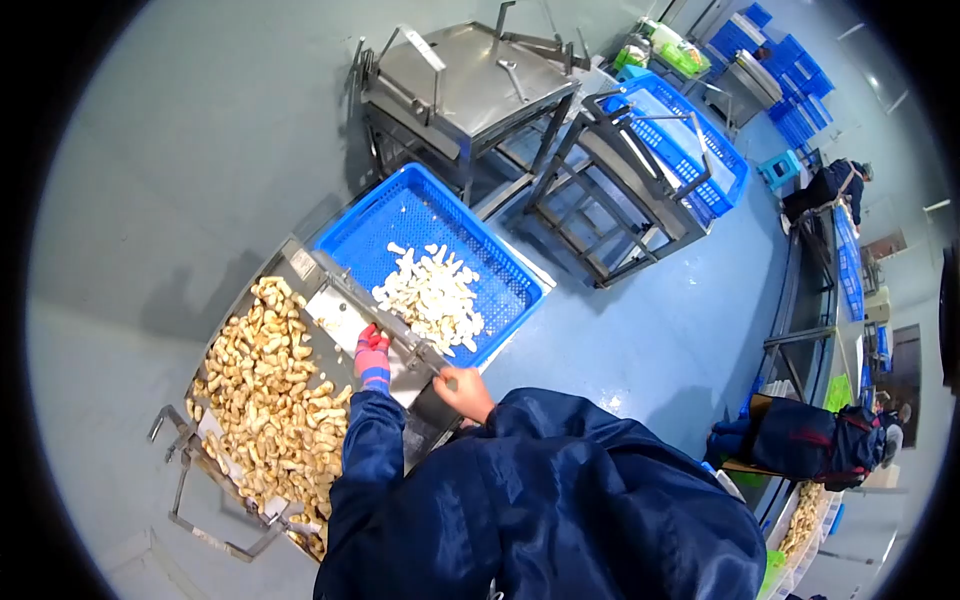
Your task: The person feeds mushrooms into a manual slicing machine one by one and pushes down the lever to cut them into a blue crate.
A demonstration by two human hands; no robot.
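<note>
At the metal lever (pixel 385 318): right hand (pixel 466 396) clasped round its end!
Over the white board (pixel 333 316): gloved left hand (pixel 372 352), grip impossible to tell.
Blue basket (pixel 385 205): pale pieces (pixel 428 300) piled up.

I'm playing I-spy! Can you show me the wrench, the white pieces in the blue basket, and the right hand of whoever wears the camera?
Wrench (pixel 517 82): head view, on its shaft.
White pieces (pixel 428 295): head view, middle of the pile.
Right hand (pixel 466 393): head view, back of the hand.
</note>
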